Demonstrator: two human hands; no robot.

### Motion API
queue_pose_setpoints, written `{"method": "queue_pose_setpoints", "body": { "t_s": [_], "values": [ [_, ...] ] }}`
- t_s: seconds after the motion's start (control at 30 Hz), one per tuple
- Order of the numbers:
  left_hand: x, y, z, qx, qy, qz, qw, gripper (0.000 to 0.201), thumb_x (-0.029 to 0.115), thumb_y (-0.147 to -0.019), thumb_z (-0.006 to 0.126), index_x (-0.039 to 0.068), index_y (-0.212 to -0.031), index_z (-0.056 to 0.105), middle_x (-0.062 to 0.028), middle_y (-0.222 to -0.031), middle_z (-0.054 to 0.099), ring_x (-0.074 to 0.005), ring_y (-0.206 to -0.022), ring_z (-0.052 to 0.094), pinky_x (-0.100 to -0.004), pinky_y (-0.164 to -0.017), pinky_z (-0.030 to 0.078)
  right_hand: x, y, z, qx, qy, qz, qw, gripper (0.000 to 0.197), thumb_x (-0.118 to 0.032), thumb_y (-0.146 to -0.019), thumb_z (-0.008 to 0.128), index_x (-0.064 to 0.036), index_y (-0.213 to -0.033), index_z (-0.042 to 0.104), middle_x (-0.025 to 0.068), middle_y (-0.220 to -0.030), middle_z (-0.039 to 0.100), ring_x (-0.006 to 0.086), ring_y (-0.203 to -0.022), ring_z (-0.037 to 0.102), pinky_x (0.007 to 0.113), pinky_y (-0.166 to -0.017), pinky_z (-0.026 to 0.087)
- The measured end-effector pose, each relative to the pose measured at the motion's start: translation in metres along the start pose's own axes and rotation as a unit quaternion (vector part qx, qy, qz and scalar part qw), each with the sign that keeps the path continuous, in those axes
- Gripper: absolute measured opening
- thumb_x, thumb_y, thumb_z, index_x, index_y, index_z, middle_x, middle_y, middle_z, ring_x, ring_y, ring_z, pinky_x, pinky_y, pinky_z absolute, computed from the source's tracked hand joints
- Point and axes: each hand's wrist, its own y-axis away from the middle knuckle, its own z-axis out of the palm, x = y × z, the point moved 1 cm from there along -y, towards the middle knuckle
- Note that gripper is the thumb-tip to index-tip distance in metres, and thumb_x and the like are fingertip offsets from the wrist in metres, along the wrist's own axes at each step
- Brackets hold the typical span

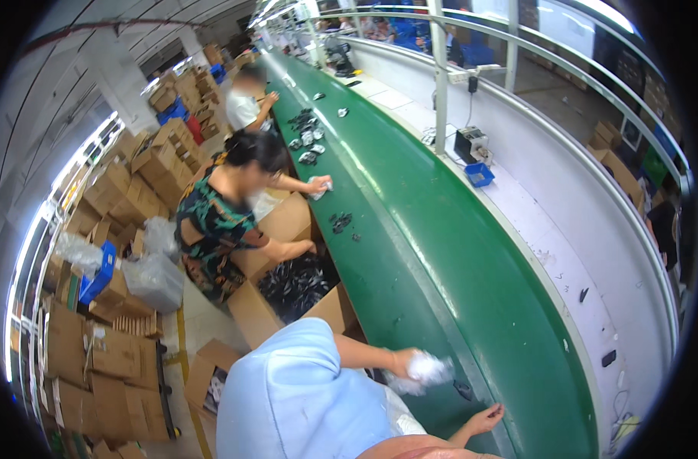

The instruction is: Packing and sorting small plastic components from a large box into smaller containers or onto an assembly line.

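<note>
Over the near end of the green conveyor belt [410, 260], my left hand [404, 362] is closed around a crumpled clear plastic bag [431, 369] with white in it. Farther right, my right hand [483, 421] hovers at the belt with its fingers drawn together; anything in them is too small to make out. A small black part [463, 390] lies on the belt between my hands, touched by neither. White plastic material [401, 419] shows by my body below the left hand.
At my left, a co-worker in a patterned shirt [211, 222] reaches into a carton of black parts [297, 284] and holds a white packet on the belt. Another person [244, 103] stands beyond. Dark parts [340, 222] lie along the belt. A blue bin [479, 174] sits on the far ledge.
</note>
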Motion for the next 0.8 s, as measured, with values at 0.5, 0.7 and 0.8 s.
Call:
{"method": "queue_pose_setpoints", "body": {
  "t_s": [0.5,0.7,0.8],
  "values": [
    [0.042,0.266,-0.015,0.357,-0.112,-0.52,0.768,0.059,0.039,-0.075,0.078,0.006,-0.121,0.061,-0.0139,-0.118,0.065,-0.0287,-0.111,0.061,-0.0377,-0.099,0.046,0.03,0.065,-0.056,-0.198,-0.078,-0.025,0.977,0.034,-0.015,-0.091,0.062,0.0003,-0.122,0.058,0.0062,-0.083,0.056,0.0151,-0.07,0.053,0.03,-0.064,0.045],
    [0.052,0.267,-0.034,0.376,-0.065,-0.559,0.736,0.064,0.045,-0.078,0.074,0.007,-0.127,0.057,-0.0146,-0.127,0.061,-0.0283,-0.119,0.057,-0.0375,-0.101,0.045,0.015,0.096,-0.066,-0.225,-0.067,-0.011,0.972,0.031,-0.011,-0.09,0.063,0.0003,-0.118,0.06,0.0059,-0.081,0.056,0.0146,-0.066,0.054,0.03,-0.062,0.046],
    [0.096,0.241,-0.053,0.356,-0.014,-0.613,0.705,0.072,0.05,-0.077,0.073,0.007,-0.131,0.054,-0.0155,-0.132,0.057,-0.029,-0.121,0.055,-0.0378,-0.104,0.042,0.01,0.098,-0.052,-0.238,-0.035,-0.058,0.969,0.03,-0.009,-0.089,0.063,0.0004,-0.117,0.06,0.0062,-0.081,0.056,0.0147,-0.064,0.056,0.029,-0.061,0.047]
  ]
}}
